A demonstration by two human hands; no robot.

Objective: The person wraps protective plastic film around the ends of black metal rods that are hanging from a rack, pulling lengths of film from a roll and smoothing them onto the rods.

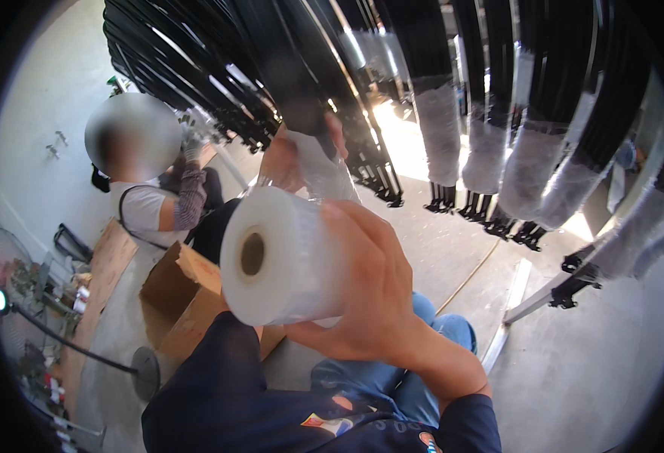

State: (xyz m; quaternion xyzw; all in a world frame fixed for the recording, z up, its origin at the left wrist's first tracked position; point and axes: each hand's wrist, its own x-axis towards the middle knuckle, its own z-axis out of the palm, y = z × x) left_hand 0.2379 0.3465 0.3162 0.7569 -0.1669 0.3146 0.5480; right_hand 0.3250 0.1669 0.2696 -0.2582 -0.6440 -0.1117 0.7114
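A thick roll of clear stretch film [268, 264] fills the middle of the view, its cardboard core facing left. My right hand [369, 283] is wrapped round the roll's right side. Beyond the roll, my left hand [280, 162] grips the lower part of a hanging bundle of long black strips [294, 83], with fingers showing on both sides of it. Film [320, 166] lies over the bundle's lower end at that hand. The roll hides my left wrist and part of the forearm.
More black strips [173, 60] hang at the upper left. Film-wrapped bundles [486, 155] hang at the right by a metal frame [509, 309]. A cardboard box [184, 302] stands on the left. A co-worker [150, 208] sits beyond it. A fan and lamp stand [147, 374] are at far left.
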